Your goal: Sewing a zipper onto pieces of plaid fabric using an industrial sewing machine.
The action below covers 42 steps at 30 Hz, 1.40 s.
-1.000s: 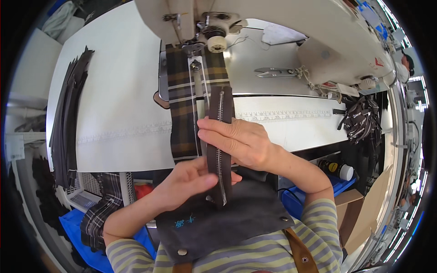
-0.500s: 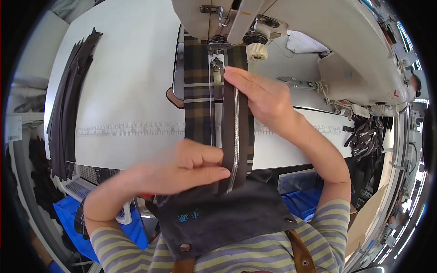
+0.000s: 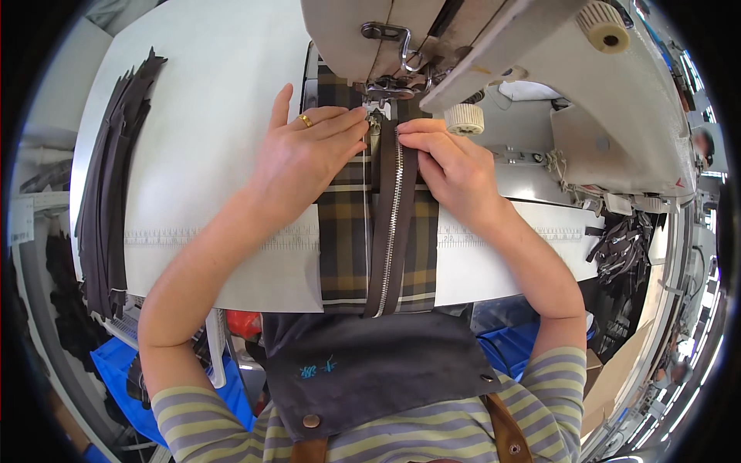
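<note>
Lying along the far left edge of the pale grey work table is a long stack of dark brown zipper strips, well apart from both hands. A printed ruler band runs across the table top near its front edge.

Next comes the left hand, which wears a gold ring and lies flat, palm down, with its fingers stretched out rather than closed around anything. Its fingertips press on the left part of the green, brown and yellow plaid fabric panel, just beside the needle area. That panel lies flat on the table, reaching from under the machine head down to the table's front edge.

Down the middle of the panel runs a dark brown zipper with silver metal teeth, its upper end under the metal presser foot of the cream-coloured industrial sewing machine.

To the right of the zipper, the right hand rests on the fabric with fingers curled and fingertips pressing down on the zipper tape close to the foot; it pins the tape and does not clasp it.

Below the table edge hangs the person's dark grey apron over a striped shirt.
</note>
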Motion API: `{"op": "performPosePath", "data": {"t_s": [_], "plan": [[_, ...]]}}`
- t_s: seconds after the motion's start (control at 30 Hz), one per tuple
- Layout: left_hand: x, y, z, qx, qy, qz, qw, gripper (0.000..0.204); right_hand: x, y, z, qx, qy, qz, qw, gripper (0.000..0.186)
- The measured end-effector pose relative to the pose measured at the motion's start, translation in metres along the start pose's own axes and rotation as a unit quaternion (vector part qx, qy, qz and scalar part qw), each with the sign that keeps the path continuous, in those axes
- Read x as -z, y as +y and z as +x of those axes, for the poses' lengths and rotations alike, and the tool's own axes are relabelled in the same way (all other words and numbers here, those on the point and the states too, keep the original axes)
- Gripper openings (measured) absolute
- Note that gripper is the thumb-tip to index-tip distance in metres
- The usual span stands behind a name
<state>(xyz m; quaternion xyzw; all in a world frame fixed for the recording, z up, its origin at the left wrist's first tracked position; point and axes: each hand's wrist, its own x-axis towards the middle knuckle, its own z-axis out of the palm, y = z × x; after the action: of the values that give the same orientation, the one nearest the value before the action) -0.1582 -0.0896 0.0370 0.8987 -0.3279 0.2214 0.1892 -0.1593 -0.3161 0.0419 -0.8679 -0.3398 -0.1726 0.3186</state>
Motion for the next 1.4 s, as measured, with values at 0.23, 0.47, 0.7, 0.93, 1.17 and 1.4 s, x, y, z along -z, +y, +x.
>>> {"op": "performPosePath", "data": {"t_s": [0.23,0.47,0.7,0.93,1.17,1.4], "plan": [[0.007,0.003,0.002,0.01,-0.009,-0.018,1.0,0.011,-0.01,-0.001,0.015,0.039,-0.04,0.042,0.998,0.023],[0.004,0.005,0.001,0.052,0.009,-0.078,0.996,0.011,-0.011,-0.002,0.014,0.053,-0.045,0.004,0.998,0.023],[0.001,0.001,-0.004,0.012,0.007,-0.031,0.999,0.026,-0.015,0.001,0.015,0.09,0.019,-0.035,0.995,0.022],[0.002,0.002,-0.003,0.014,0.006,-0.027,1.0,0.03,-0.014,0.007,0.016,0.11,0.025,-0.087,0.99,0.022],[0.002,0.002,-0.004,0.011,0.007,-0.031,0.999,0.031,-0.015,0.006,0.017,0.11,0.028,-0.1,0.988,0.021],[0.0,0.003,-0.005,0.001,0.008,-0.016,1.0,0.032,-0.012,0.004,0.015,0.114,0.017,-0.113,0.987,0.023]]}}
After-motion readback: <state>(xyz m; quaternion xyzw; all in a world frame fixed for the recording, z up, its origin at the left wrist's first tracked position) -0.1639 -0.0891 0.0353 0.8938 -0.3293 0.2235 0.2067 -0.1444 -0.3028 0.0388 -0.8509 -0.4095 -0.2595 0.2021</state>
